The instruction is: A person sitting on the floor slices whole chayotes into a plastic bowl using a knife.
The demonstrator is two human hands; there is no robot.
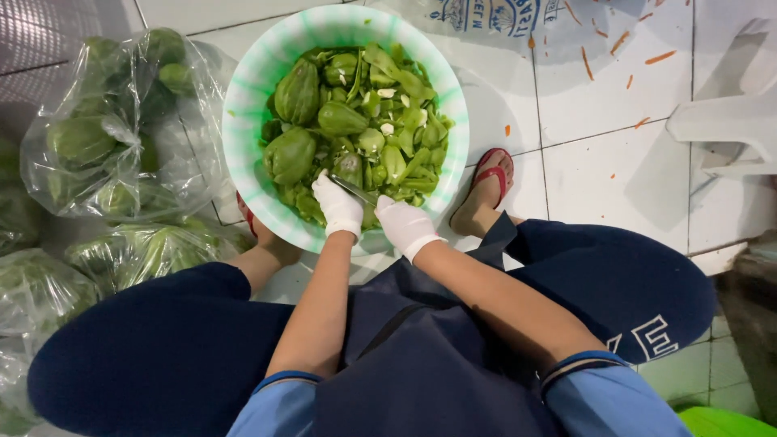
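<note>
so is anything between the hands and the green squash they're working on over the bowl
Nothing visible. The gloved left hand touches a green squash directly, the gloved right hand is beside it, and a thin blade runs between them. All sit over the green bowl.

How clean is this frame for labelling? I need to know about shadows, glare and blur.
Head view: even overhead light; soft shadows fall on the white tiles right of the green basin; glare streaks the clear plastic bags, veiling the vegetables inside; both gloved hands, left and right, look sharp; wide-angle lens bends the frame edges.
</note>
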